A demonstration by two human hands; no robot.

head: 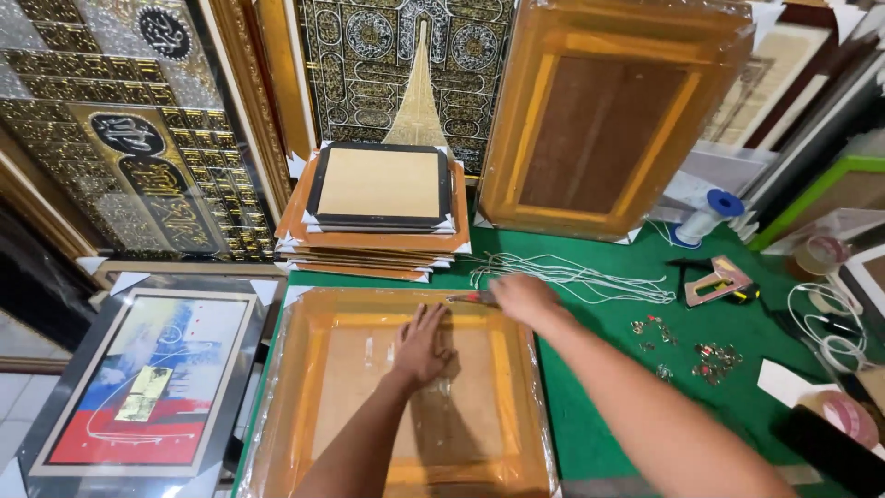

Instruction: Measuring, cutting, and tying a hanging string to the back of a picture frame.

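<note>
On the green worktop (636,369) lies a plastic-wrapped frame (406,397), back up. Left hand (424,346) presses flat on its backing, fingers spread, holding nothing. Right hand (521,297) grips a small tool (472,298) (red handle, kind unclear) at the top rail. White cords (590,275) lie just beyond.

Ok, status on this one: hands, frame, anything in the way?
Left hand flat on wrapped wooden frame. Right hand grips small tool at its top edge. White strings lie nearby.
</note>
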